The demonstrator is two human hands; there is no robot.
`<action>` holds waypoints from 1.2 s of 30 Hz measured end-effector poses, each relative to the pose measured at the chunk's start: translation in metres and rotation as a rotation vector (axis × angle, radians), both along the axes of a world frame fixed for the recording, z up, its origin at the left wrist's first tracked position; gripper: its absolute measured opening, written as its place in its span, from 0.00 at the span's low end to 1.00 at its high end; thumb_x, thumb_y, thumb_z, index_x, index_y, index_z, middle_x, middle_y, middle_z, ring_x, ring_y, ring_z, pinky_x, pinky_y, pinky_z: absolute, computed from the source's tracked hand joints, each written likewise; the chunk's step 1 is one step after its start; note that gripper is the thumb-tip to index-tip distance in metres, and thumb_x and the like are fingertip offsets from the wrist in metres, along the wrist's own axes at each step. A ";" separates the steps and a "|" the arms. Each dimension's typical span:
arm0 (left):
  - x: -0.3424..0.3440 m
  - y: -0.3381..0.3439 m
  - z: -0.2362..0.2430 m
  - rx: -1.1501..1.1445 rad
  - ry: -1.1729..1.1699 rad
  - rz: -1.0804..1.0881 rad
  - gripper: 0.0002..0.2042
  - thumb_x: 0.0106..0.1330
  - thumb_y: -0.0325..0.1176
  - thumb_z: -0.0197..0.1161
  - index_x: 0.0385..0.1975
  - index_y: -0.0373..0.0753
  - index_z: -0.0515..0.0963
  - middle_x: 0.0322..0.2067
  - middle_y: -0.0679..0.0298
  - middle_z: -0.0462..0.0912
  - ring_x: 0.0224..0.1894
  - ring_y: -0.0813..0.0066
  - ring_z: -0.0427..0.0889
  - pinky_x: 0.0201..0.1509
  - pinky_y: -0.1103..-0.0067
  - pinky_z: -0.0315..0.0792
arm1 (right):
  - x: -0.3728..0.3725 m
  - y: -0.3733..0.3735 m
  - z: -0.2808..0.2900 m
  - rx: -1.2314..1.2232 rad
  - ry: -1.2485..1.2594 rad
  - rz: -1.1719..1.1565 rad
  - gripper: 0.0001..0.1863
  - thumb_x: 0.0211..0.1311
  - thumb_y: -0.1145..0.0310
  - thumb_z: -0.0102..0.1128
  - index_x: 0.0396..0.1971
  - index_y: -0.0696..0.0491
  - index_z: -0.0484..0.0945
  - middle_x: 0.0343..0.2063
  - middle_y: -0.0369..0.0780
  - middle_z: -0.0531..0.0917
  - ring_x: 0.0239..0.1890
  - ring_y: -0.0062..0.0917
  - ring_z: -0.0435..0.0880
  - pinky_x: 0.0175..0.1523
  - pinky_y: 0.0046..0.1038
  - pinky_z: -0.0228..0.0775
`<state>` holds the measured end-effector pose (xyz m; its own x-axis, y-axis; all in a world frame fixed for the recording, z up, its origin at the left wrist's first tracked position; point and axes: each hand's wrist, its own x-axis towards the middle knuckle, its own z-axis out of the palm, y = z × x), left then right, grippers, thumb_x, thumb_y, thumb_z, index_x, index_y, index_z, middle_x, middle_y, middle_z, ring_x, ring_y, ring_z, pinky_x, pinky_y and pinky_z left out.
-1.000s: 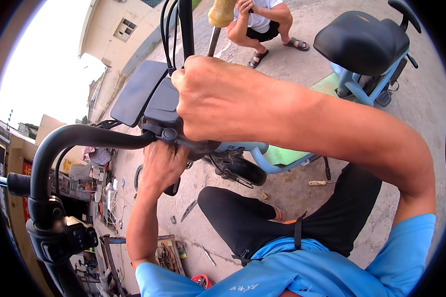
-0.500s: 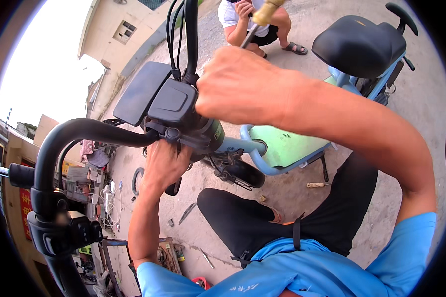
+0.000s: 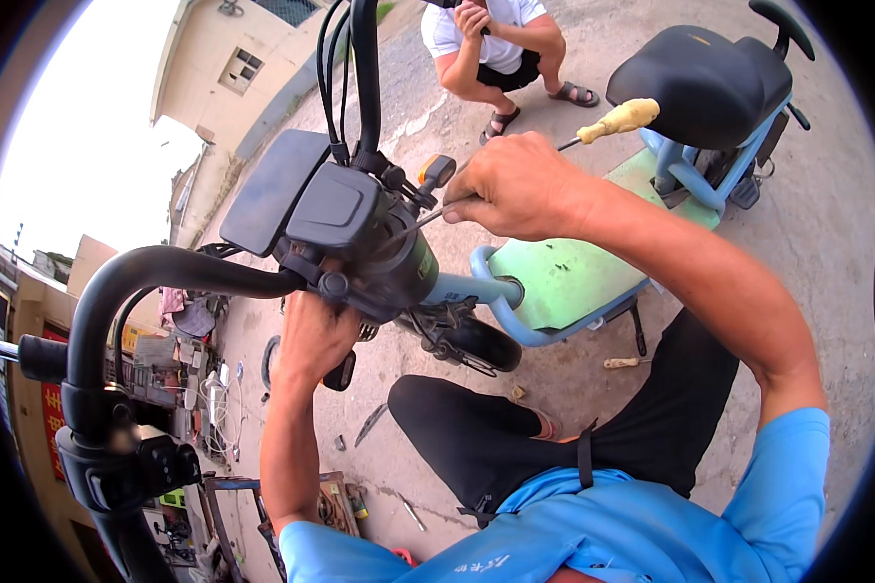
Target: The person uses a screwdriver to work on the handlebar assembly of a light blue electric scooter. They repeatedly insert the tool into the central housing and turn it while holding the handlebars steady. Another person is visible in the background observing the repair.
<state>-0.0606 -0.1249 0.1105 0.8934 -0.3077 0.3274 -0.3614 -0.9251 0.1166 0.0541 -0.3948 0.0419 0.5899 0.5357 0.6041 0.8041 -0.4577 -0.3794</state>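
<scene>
- Head view: the right hand (image 3: pixel 515 189) is closed around the shaft of a screwdriver (image 3: pixel 620 120), whose pale yellow handle sticks out toward the seat (image 3: pixel 695 83)
- Its other end reaches in beside the black box (image 3: pixel 338 209) mid-handlebar on the blue scooter (image 3: pixel 574 277); contact cannot be told
- Left hand (image 3: pixel 313 335) is under the box, fingers hidden, grip unclear
- Another person (image 3: pixel 501 49) squats beyond the scooter

Toward the far edge of the pavement (image 3: pixel 807 243) we see a crouching person (image 3: pixel 507 73) in sandals (image 3: pixel 580 95). At its far left corner we have a beige building (image 3: pixel 194 63) with a small window (image 3: pixel 240 70); along its left edge, rumpled cloth (image 3: pixel 193 319) and a red sign (image 3: pixel 52 413).
</scene>
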 end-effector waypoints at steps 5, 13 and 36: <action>-0.002 0.006 0.003 0.171 -0.089 -0.024 0.20 0.57 0.26 0.60 0.52 0.34 0.78 0.48 0.47 0.78 0.55 0.39 0.75 0.58 0.56 0.71 | -0.009 -0.002 0.008 -0.024 -0.061 -0.057 0.11 0.62 0.56 0.68 0.33 0.47 0.91 0.25 0.39 0.87 0.34 0.36 0.87 0.38 0.39 0.74; 0.001 -0.013 0.005 0.399 -0.220 -0.050 0.25 0.56 0.37 0.70 0.55 0.38 0.78 0.49 0.53 0.80 0.57 0.46 0.76 0.63 0.56 0.67 | -0.053 0.004 0.058 -0.275 -0.786 -0.124 0.04 0.40 0.66 0.65 0.16 0.49 0.85 0.20 0.33 0.84 0.31 0.25 0.84 0.33 0.29 0.71; 0.003 -0.024 -0.002 0.068 0.009 0.054 0.22 0.59 0.31 0.63 0.55 0.37 0.78 0.50 0.45 0.81 0.55 0.39 0.77 0.60 0.55 0.70 | -0.016 0.004 0.007 0.045 -0.101 -0.072 0.04 0.48 0.71 0.64 0.23 0.50 0.87 0.24 0.46 0.87 0.32 0.41 0.89 0.35 0.42 0.77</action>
